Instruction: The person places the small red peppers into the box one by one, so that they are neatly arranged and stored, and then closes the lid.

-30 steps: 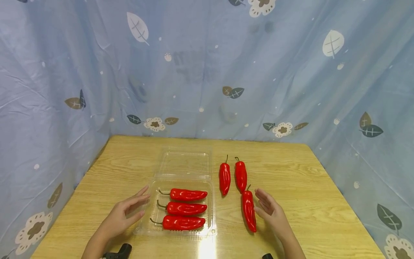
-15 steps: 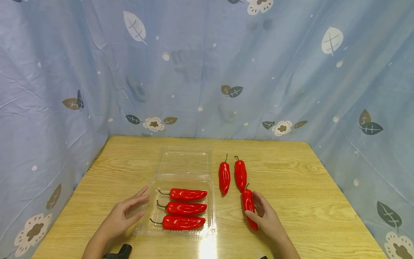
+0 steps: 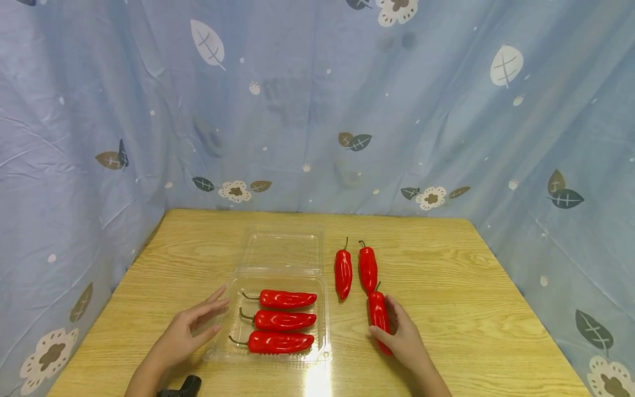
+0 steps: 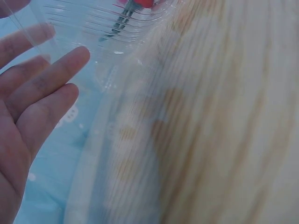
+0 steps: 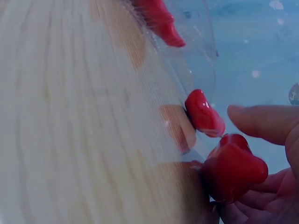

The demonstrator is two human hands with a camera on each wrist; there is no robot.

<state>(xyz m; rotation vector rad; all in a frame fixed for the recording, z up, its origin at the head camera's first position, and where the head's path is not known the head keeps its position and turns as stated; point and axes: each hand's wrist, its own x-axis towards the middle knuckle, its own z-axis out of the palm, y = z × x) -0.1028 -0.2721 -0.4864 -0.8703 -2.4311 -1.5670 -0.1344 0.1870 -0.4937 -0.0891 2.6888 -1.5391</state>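
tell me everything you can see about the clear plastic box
The clear plastic box lies open on the wood-grain table, its lid folded back toward the curtain. Its ribbed tray holds three red peppers, stems leftward. Glare brightens its near edge. The left grip, fingers extended, is at the box's left side; contact is unclear.

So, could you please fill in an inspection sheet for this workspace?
Surface: wood-grain table, with a bright glare patch at the near side.
Job's things: three red peppers in an open clear container; three loose peppers to its right.
Clutter: nothing seen, beyond a black device near the left hand.
Hands: left hand relaxed at the container's left edge; right hand with thumb and fingers either side of the nearest loose pepper, grip unclear.
Cables: nothing seen.
Surroundings: blue patterned fabric behind and at both sides.
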